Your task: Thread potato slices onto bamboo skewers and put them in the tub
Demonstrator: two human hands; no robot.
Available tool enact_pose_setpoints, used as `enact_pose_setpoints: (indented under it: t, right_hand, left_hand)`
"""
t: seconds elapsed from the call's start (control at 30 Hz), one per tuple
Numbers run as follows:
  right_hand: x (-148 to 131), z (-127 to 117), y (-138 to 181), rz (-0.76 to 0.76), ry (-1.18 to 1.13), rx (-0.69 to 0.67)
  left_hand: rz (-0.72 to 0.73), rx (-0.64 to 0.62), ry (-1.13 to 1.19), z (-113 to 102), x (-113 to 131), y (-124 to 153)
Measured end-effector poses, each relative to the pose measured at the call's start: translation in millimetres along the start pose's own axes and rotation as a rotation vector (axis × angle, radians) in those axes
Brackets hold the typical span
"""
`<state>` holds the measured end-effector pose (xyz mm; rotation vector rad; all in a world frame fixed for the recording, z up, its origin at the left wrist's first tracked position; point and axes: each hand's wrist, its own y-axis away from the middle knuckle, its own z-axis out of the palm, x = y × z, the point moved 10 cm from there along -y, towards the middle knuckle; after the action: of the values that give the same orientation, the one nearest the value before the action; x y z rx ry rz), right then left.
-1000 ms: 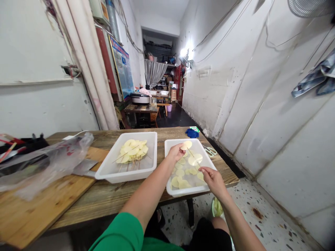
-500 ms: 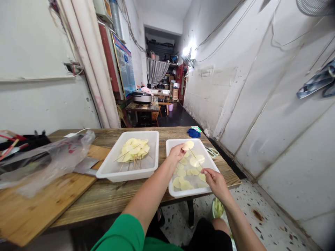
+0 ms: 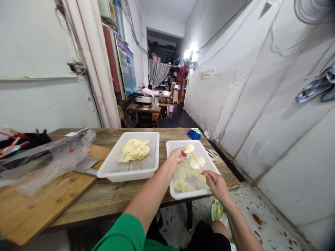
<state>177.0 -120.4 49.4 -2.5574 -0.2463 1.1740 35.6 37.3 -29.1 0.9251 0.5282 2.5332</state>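
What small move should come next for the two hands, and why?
Probably easing the skewer through the far slice: the left hand holds that slice at the skewer's far end, the right hand grips the near end, and a second slice sits partway along.

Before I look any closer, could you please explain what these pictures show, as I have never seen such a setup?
There is no machine here: a person works with two bare hands, seen by one camera worn on the head, looking forward and down. The right hand grips the near end of a thin stick. The left hand holds a pale slice at its far end; another slice sits along the stick. Below is a white tray of loose slices. On the wooden table, a second tray to the left holds slices with sticks. Further left lie a cutting board and a plastic bag.
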Motion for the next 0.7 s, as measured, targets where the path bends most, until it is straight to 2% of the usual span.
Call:
enact_pose_setpoints:
  t: [0.23, 0.57, 0.7]
  right_hand:
    - [0.3, 1.0, -0.9, 0.023, 0.021, -0.015]
    - [0.2, -1.6, -2.7, 0.061, 0.072, 0.008]
    - [0.3, -1.7, -4.8, 0.070, 0.137, 0.019]
  left_hand:
    - [-0.065, -0.027, -0.055, 0.5, -6.7, -3.8]
    - [-0.074, -0.032, -0.097, 2.2, -7.5, -0.3]
    - [-0.092, -0.117, -0.169, 13.1, -15.0, 6.5]
